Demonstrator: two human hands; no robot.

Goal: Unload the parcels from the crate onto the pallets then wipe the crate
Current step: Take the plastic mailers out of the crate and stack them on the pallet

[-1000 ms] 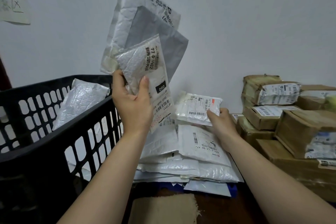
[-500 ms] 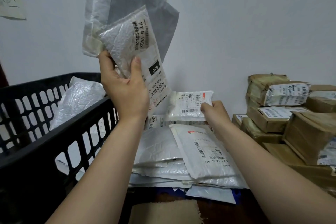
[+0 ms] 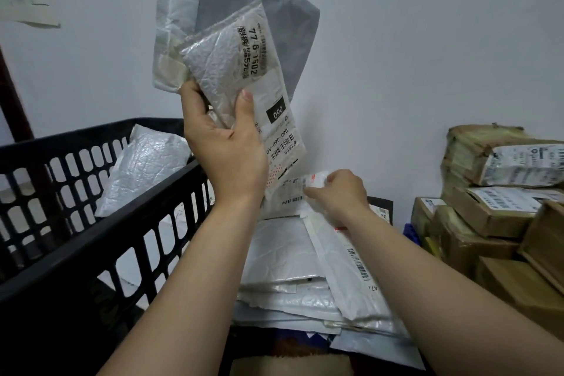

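Left hand (image 3: pixel 225 156), raised beside the crate (image 3: pixel 91 250), fingers curled round three upright parcels (image 3: pixel 232 52); right hand (image 3: pixel 341 192), extended low, fingers pinching a small parcel (image 3: pixel 305 185) over the stacked mailers (image 3: pixel 283 253)

1 crate (image 3: pixel 91 241); 1 pkt (image 3: pixel 146 168) inside; 3 pkts (image 3: pixel 225 70) held; approx 6 cardbd boxes (image 3: pixel 494 214).

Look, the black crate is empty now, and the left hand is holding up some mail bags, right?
Not quite. The head view shows the black crate is not empty: a white padded parcel leans inside it. The left hand does hold up some mail bags, while the right hand pinches a small parcel above the pile.
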